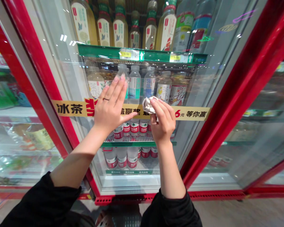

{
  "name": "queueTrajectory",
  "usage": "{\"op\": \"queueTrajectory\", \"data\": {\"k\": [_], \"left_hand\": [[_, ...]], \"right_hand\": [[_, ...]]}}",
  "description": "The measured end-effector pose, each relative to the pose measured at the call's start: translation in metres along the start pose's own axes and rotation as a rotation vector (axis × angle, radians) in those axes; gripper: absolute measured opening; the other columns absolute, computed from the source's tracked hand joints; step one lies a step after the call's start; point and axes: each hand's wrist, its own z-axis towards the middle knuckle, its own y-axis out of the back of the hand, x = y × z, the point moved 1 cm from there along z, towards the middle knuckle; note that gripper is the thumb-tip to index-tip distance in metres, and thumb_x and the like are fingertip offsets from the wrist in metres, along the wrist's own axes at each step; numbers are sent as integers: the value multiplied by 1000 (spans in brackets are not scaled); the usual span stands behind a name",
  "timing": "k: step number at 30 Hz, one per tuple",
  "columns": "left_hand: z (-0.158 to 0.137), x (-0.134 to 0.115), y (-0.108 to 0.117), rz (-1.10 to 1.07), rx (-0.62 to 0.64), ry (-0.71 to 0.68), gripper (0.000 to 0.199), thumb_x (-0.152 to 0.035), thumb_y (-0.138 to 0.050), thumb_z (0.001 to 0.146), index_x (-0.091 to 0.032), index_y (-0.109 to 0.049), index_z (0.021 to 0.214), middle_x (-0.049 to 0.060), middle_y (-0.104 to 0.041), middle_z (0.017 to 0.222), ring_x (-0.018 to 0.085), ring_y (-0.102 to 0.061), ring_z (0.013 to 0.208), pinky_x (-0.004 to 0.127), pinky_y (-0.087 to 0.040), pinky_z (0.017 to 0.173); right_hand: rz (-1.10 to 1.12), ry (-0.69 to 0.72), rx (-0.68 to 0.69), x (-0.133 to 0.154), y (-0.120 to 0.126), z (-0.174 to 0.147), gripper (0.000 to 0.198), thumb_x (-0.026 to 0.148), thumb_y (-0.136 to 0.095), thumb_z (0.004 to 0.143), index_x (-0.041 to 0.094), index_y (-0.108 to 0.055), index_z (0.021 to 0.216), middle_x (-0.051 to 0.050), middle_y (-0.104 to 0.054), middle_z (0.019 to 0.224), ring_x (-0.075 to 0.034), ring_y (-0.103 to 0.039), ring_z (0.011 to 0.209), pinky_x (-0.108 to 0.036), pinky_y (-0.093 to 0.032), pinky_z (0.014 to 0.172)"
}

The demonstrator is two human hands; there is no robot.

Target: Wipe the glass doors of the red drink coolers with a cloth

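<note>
My left hand [110, 104] lies flat with its fingers stretched out against the glass door [72, 78], over a yellow printed strip [191, 113]. A ring is on one finger. To its right, my right hand [164, 118] is closed on a crumpled white tissue [149, 104], which sits at the strip's upper edge by the glass. The palm side of the right hand is hidden. Part of the strip's lettering is covered by both hands.
Behind the glass, shelves with a green price rail [101, 52] carry bottled drinks [134, 82]. Red door frames [217, 110] run along both sides. Another fridge [11, 110] with packaged goods stands at the left. Grey floor [227, 211] shows below.
</note>
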Motion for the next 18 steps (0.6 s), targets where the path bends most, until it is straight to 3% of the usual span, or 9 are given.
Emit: {"op": "queueTrajectory", "data": {"k": [5, 9, 11, 15, 18], "left_hand": [[0, -1, -1, 35, -13, -17, 106, -71, -54, 104, -23, 0, 181, 10, -26, 185, 37, -24, 173, 61, -20, 143], [0, 0, -1, 28, -14, 1, 104, -67, -55, 105, -27, 4, 181, 6, -25, 186, 33, -23, 174, 57, -19, 144], [0, 0, -1, 18, -4, 4, 103, -66, -54, 105, -29, 3, 181, 4, -25, 186, 32, -22, 174, 56, -20, 145], [-1, 0, -2, -12, 4, -4, 105, -72, -53, 103, -25, 0, 181, 4, -22, 187, 34, -17, 175, 59, -15, 146], [-1, 0, -2, -27, 3, -3, 106, -72, -54, 103, -25, 0, 181, 5, -21, 187, 35, -15, 175, 60, -12, 146]], "right_hand": [[-34, -68, -135, -1, -3, 4, 56, 9, -43, 110, 35, -70, 151, -6, -78, 144, -26, -67, 145, -54, -57, 125], [-24, -78, 87, 31, -13, 5, 57, 13, -41, 110, 29, -61, 160, -8, -67, 161, -30, -49, 163, -60, -49, 132], [-13, -32, 131, 37, -14, 0, 56, 12, -45, 108, 28, -63, 158, -8, -70, 158, -30, -50, 162, -59, -51, 131], [-38, 61, -89, 14, -7, -15, 54, 8, -50, 105, 31, -69, 150, -6, -81, 139, -28, -65, 149, -55, -61, 122], [-102, 2, -126, -6, -1, -18, 58, 7, -47, 105, 35, -66, 153, -6, -79, 140, -30, -63, 151, -61, -59, 123]]}}
